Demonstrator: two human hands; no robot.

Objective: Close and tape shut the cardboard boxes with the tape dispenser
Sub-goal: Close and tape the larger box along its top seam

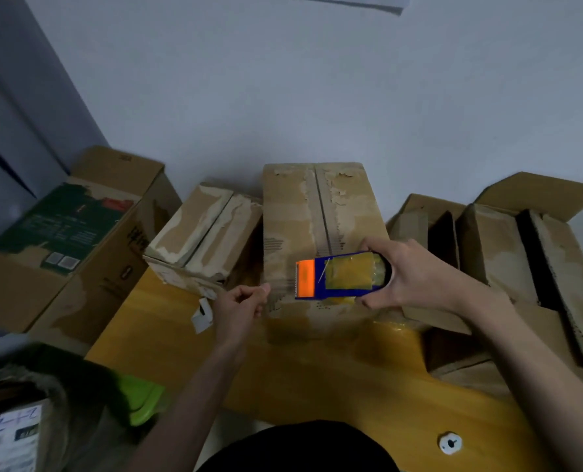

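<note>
Middle box: flaps closed, on the surface, seam untaped.
Right grip: wrapped round tape dispenser above it.
Left grip: fingers pinched, tape end unclear.
Right box: flaps open.

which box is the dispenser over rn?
The tall middle box, flaps shut, under the right hand holding the tape dispenser; the others sit to either side.

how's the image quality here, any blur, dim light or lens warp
Head view: dim, bluish light, with the wall grey and shadowed; wide-angle warp bends the door frame at left and splays the side boxes outward; the left hand and lower-left corner are soft with blur; the tape dispenser in the right hand stays the sharpest, most saturated thing; no strong glare.
</note>
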